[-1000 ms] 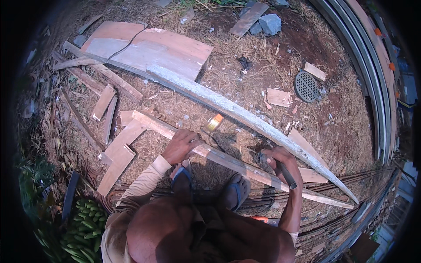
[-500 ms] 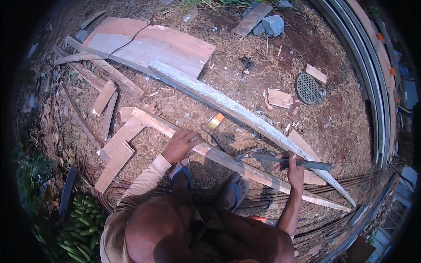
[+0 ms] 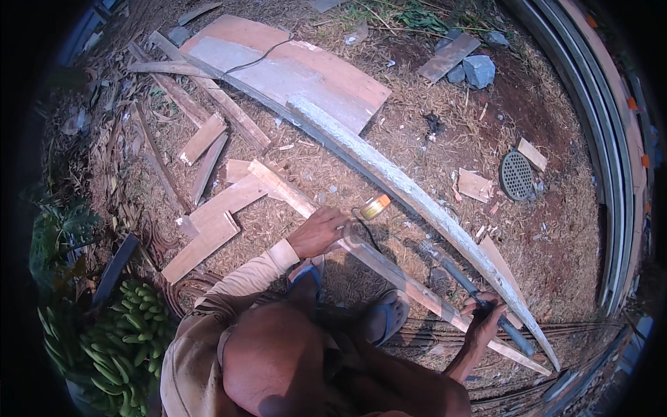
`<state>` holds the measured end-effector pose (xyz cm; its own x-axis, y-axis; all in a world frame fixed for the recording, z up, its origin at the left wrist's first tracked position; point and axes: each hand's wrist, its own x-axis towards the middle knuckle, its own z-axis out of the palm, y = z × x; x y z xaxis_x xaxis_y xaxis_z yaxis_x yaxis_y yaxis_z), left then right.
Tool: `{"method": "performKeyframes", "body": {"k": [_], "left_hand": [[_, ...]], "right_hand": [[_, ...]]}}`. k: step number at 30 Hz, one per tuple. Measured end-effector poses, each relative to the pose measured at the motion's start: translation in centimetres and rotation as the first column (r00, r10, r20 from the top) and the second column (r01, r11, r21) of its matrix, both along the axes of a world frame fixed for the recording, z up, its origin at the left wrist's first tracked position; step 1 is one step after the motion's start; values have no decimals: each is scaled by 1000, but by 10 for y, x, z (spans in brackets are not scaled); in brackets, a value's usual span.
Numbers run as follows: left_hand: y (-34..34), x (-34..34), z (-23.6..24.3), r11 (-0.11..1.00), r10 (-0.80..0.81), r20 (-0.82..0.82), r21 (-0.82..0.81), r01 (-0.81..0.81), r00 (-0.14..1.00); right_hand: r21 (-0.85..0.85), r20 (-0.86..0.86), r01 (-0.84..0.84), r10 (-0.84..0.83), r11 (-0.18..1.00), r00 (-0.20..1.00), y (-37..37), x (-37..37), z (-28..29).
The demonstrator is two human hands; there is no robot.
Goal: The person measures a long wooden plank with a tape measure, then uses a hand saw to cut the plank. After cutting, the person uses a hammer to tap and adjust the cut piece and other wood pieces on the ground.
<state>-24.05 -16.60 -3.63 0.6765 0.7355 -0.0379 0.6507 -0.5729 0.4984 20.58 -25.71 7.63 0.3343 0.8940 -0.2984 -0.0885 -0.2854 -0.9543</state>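
One plank (image 3: 417,288) in left hand (image 3: 319,233), one tool (image 3: 458,276) in right hand (image 3: 486,314).

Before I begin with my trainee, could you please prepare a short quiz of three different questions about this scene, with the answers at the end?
1. What does the right grip hold?

2. True or false: the left grip is touching the green bananas.

3. Choose one. The round perforated disc lies nearest to:
a) the left foot
b) the small wooden block
c) the green bananas

Key:
1. A dark-handled tool.
2. False; it is on the long wooden strip.
3. b
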Motion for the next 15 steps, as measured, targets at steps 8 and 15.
{"method": "performKeyframes", "body": {"k": [8, 15], "left_hand": [[12, -1, -16, 1000, -6, 24, -19, 6, 1000], [18, 1, -16, 998, -12, 13, -65, 13, 1000]], "right_hand": [[152, 5, 33, -34, 988, 999, -10, 0, -9], [226, -56, -23, 36, 974, 998, -3, -20, -3]]}}
